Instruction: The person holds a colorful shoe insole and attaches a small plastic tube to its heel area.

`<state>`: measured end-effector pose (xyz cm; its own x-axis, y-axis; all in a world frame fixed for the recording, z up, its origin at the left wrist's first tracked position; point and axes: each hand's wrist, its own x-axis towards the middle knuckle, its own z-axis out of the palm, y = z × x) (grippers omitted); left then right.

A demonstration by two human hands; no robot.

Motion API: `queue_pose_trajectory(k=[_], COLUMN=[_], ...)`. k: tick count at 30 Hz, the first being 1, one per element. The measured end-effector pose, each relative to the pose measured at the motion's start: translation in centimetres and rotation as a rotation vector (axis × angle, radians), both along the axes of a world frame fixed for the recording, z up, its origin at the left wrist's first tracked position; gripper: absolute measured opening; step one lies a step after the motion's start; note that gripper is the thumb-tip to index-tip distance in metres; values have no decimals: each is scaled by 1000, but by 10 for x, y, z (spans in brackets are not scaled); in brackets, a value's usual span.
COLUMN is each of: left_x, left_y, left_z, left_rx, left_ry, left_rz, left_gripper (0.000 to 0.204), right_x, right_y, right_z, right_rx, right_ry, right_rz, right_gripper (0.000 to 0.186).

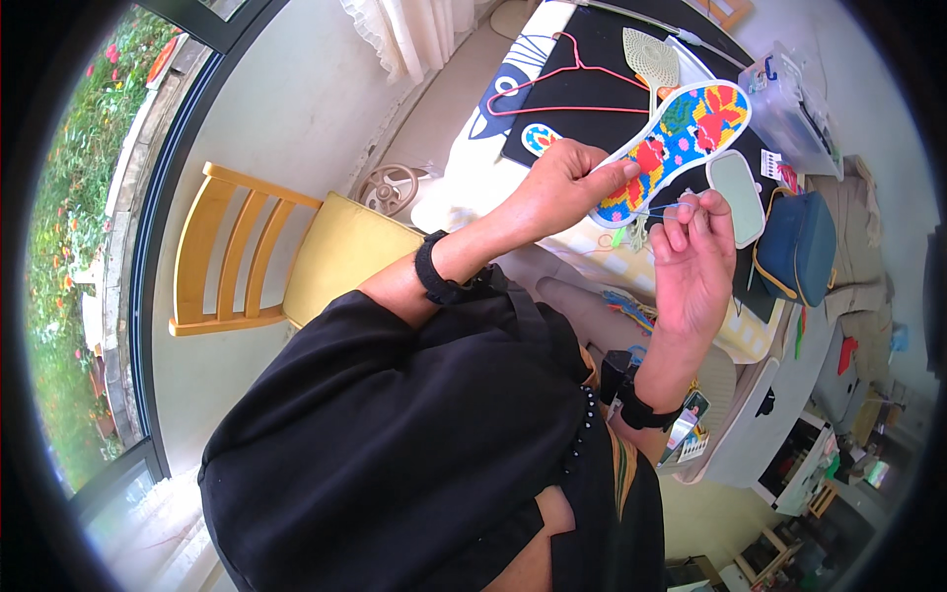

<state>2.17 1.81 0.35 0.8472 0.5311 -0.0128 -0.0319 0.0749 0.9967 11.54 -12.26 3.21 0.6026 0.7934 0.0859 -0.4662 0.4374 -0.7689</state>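
My left hand (567,189) grips an embroidered insole (681,138) by its narrower near end, thumb on top. Red, yellow and green stitched flowers cover its blue ground, inside a white rim. Just beside that end my right hand (698,252) is closed in a pinch, fingertips together. A thin light-blue thread (659,209) runs between the insole and these fingers; whether they also hold a needle is too small to tell. A second patterned piece with a white rim (539,138) shows partly beyond my left hand.
On the black-topped table lie a pink hanger (577,69), a pale fly swatter (651,57) and a white-rimmed oval object (737,197). A clear plastic box (789,104) and a dark blue bag (795,247) stand to the right. A wooden chair (345,252) is at left.
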Motion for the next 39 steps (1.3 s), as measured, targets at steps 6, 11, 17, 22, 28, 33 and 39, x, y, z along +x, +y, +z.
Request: queue_pose_trajectory(k=[6, 11, 17, 22, 28, 33, 39], left_x=[-1, -2, -2, -2, -6, -6, -8], left_y=[1, 6, 10, 11, 11, 8, 9], left_z=[-3, -7, -8, -12, -14, -4, -10], left_rx=[-81, -449, -626, -670, -597, -527, -489], left_ry=[5, 67, 117, 83, 28, 112, 98], left_rz=[-27, -111, -94, -73, -134, -81, -70], left_gripper=[41, 31, 24, 28, 23, 26, 27], right_x=[1, -3, -6, -8, -9, -11, -13], right_y=[0, 3, 5, 7, 7, 9, 6], right_z=[-4, -3, -5, -6, -3, -1, 2], right_rx=[7, 1, 7, 11, -6, -3, -22], right_ry=[40, 42, 86, 106, 68, 62, 23], right_rz=[18, 48, 26, 21, 30, 43, 61], right_gripper=[15, 15, 16, 15, 15, 15, 16])
